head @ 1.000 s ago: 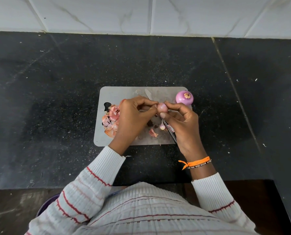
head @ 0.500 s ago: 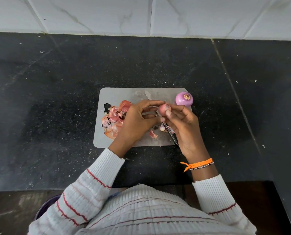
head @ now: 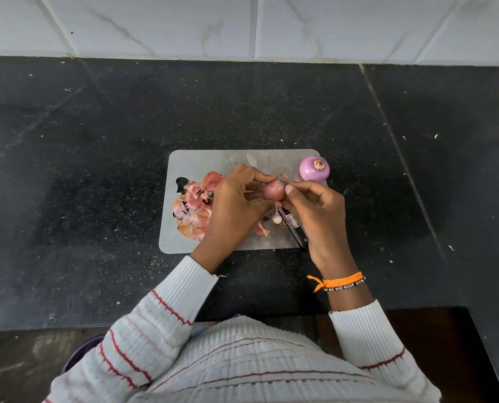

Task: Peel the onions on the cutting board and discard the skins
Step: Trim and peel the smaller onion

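A small reddish onion (head: 273, 189) is held above the grey cutting board (head: 190, 161) between both hands. My left hand (head: 233, 205) grips it from the left, and my right hand (head: 315, 210) pinches its right side with thumb and fingertips. A peeled purple onion (head: 314, 168) sits at the board's far right corner. A pile of pink-orange skins (head: 194, 206) lies on the board's left part. One loose skin piece (head: 262, 230) and a small cut-off onion end (head: 276, 219) lie under my hands.
A knife lies across the board, its blade tip (head: 251, 160) showing beyond my hands and its dark handle (head: 296, 231) under my right hand. The board rests on a black speckled countertop (head: 97, 170) below a white tiled wall (head: 242, 24). A purple rim (head: 79, 353) shows at the lower left.
Both hands have turned the small onion, so more of its reddish surface shows between the fingers. My left hand has shifted right, uncovering more of the skin pile.
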Available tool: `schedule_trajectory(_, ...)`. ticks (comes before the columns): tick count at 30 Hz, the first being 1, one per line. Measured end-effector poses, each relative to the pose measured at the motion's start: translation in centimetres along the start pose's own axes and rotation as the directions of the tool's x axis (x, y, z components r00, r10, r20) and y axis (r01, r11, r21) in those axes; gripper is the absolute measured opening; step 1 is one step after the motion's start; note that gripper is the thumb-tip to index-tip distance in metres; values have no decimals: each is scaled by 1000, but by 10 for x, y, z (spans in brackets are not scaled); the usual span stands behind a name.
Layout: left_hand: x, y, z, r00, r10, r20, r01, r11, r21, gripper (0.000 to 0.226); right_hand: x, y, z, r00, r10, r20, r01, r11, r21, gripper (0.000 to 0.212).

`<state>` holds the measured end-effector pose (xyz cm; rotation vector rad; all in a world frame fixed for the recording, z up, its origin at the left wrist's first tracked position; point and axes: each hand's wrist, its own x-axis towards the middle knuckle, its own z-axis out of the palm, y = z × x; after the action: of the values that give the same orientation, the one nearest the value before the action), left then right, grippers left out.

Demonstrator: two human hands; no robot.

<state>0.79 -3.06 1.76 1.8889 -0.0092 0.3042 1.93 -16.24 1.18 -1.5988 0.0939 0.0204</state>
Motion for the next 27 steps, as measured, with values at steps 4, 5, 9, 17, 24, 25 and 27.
schedule_trajectory(4,-1,1,-2,999,53,-12,-52,998,39,27,-1,-2,1,1000,-18,-4,18,1000,-25,13)
schedule_trajectory(5,-1,1,-2,998,56,-16,-55,997,51,27,-1,-2,2,1000,-17,-4,17,1000,-21,15)
schedule_trajectory(9,-1,0,-3,998,63,-27,-60,995,78,23,0,-4,2,999,-30,11,30,999,-24,17)
schedule_trajectory(17,-2,-1,-3,1000,12,-24,-12,1000,22,27,-1,-2,3,996,-89,-20,86,992,-94,10)
schedule_trajectory(24,-3,1,-3,999,6,-38,-5,1000,26,26,-3,-2,5,1000,-13,-3,14,999,46,13)
schedule_trajectory(25,-3,1,-4,999,11,-40,-10,999,32,25,-3,-2,4,1000,-30,3,30,999,27,11)
schedule_trajectory(27,-3,1,-4,999,11,-38,-10,1000,24,24,-3,-3,4,998,-53,15,53,999,9,6)
